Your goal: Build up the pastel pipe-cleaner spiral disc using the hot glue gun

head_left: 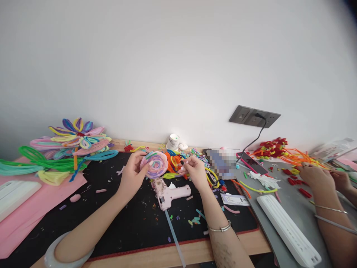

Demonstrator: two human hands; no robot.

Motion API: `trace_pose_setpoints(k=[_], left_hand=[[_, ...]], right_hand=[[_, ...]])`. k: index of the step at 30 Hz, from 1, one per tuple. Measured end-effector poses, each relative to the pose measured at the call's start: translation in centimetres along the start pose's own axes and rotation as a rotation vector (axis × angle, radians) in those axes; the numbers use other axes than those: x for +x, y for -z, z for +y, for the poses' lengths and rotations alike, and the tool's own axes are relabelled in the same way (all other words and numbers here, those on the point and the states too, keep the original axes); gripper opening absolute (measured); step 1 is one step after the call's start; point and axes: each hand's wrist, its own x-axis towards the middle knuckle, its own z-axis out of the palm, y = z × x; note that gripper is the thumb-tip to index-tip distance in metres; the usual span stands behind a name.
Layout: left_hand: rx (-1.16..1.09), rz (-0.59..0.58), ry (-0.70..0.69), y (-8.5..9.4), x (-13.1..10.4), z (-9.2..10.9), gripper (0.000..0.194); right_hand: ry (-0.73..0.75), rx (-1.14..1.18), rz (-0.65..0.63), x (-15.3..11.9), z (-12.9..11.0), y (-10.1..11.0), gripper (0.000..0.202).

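My left hand [135, 172] grips a round coil of pink, purple and green fuzzy stems [155, 164], its thumb on the front face. To the right of the coil, my right hand [192, 169] has its fingertips pinched together around something small and whitish that I cannot make out. A pale pink glue gun [170, 194] lies on the black mat [122, 227] below the two hands, a translucent glue stick [174, 236] running out of it toward the front edge. Orange, blue and yellow stems [174, 160] lie behind and between the hands.
Fuzzy flowers [79, 139] and green stem loops [41, 160] stand at the left, by pink sheets [55, 197]. A paper cup [173, 141] is by the wall. At the right are a phone [255, 163], a white power strip [288, 229] and another person's hands [318, 178].
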Motion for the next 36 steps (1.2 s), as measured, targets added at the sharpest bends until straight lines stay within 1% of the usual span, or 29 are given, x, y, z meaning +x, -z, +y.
trace_pose_setpoints(k=[5, 9, 13, 18, 23, 27, 29, 32, 34, 36], left_hand=[[-0.001, -0.002, 0.013, 0.0, 0.0, 0.0, 0.034], [0.008, -0.006, 0.010, 0.1, 0.0, 0.1, 0.034], [0.018, -0.005, 0.004, 0.1, 0.0, 0.1, 0.034], [0.031, -0.009, -0.010, 0.0, -0.1, 0.1, 0.033], [0.046, -0.033, -0.028, 0.1, -0.2, -0.1, 0.032], [0.077, -0.041, -0.043, 0.2, -0.3, -0.3, 0.032], [0.066, -0.041, -0.038, 0.2, -0.3, -0.4, 0.032], [0.034, -0.036, -0.027, 0.0, -0.3, -0.2, 0.032], [0.013, -0.030, -0.012, -0.1, -0.3, 0.0, 0.033], [-0.013, -0.020, 0.008, -0.2, -0.3, 0.1, 0.034]], right_hand=[[0.020, -0.006, -0.010, -0.1, -0.2, 0.0, 0.018], [0.083, -0.063, -0.031, -0.3, -0.7, 0.0, 0.029], [0.117, -0.149, -0.055, -0.3, -0.6, 0.0, 0.024], [0.130, -0.157, -0.039, -0.4, -0.3, -0.2, 0.026], [0.187, -0.224, 0.001, -0.5, -0.5, 0.1, 0.031], [0.129, -0.217, -0.047, -0.7, -0.8, 0.1, 0.041], [0.111, -0.181, -0.040, -0.7, -1.0, 0.0, 0.036], [0.069, -0.081, 0.013, -0.6, -1.0, -0.1, 0.020], [0.041, -0.034, 0.031, -0.5, -0.9, 0.0, 0.019], [0.031, -0.008, 0.016, -0.4, -0.8, 0.1, 0.020]])
